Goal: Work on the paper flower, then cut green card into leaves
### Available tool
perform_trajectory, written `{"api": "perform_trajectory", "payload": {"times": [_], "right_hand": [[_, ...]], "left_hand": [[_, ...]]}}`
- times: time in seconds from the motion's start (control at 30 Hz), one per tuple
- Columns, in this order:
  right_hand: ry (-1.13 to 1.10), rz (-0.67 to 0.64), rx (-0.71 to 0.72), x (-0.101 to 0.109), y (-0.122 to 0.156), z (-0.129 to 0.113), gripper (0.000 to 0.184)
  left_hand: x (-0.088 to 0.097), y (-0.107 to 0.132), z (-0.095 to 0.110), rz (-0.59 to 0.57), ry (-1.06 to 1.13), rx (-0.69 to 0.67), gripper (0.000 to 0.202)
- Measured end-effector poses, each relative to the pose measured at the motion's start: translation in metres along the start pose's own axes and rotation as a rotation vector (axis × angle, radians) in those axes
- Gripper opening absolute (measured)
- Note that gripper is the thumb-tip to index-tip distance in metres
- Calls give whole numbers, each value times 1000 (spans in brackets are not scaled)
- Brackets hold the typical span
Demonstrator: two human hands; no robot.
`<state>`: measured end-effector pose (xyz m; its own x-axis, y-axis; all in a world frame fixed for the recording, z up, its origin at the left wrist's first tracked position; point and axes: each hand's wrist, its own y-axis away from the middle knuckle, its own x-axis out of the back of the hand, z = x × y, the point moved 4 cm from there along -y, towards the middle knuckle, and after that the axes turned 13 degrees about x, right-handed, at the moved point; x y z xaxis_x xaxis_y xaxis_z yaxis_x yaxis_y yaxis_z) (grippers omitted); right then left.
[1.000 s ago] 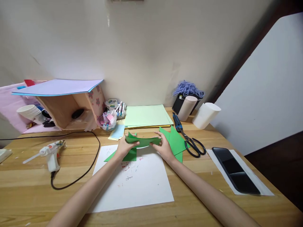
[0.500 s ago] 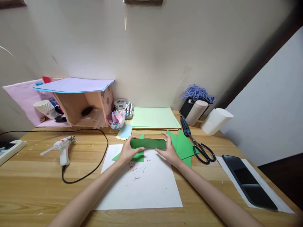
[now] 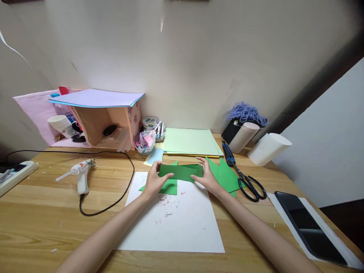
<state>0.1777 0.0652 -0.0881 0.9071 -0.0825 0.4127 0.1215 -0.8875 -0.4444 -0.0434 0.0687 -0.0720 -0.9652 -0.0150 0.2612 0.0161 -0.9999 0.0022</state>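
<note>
A green paper strip (image 3: 180,173) is held between both hands above the white paper sheet (image 3: 176,231). My left hand (image 3: 156,181) grips its left end, thumb in front and fingers behind. At the other end, my right hand (image 3: 207,178) pinches the strip, where a second layer of green paper shows behind it; whether the layers are joined I cannot tell. Beneath the left hand lies a green paper triangle (image 3: 170,187), partly covered. More green paper triangles (image 3: 227,176) rest beside my right hand, close to the black-handled scissors (image 3: 251,187).
On the left are a hot glue gun (image 3: 82,176) with its looping cord and a power strip (image 3: 18,176). Behind stand a cardboard box (image 3: 108,117), a tub of scraps (image 3: 144,144) and pale green sheets (image 3: 190,142). Rightward are a blue cutter (image 3: 228,153), white rolls (image 3: 269,149) and a phone (image 3: 309,227).
The green strip, curved before, is now flatter, and its layers are offset at the right end. My right thumb has moved inward along it. The whole view has shifted slightly.
</note>
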Motion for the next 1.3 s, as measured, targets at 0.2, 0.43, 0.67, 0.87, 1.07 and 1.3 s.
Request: {"api": "perform_trajectory", "payload": {"times": [0.2, 0.43, 0.67, 0.87, 1.07, 1.3], "right_hand": [[-129, 25, -36, -8, 7, 1, 45], [-195, -60, -13, -18, 12, -15, 50], [-218, -53, -93, -16, 7, -13, 58], [-285, -93, -77, -25, 8, -17, 51], [-165, 15, -91, -13, 9, -12, 53], [-143, -37, -258, 8, 15, 4, 47]], "left_hand": [[-4, 8, 3, 47, 110, -14, 30], [-8, 12, 11, -60, 95, -34, 39], [-4, 8, 3, 0, 18, 50, 21], [-4, 6, 3, 36, 66, 28, 31], [-1, 4, 1, -12, 79, 6, 39], [-5, 4, -1, -86, -22, -38, 19]]}}
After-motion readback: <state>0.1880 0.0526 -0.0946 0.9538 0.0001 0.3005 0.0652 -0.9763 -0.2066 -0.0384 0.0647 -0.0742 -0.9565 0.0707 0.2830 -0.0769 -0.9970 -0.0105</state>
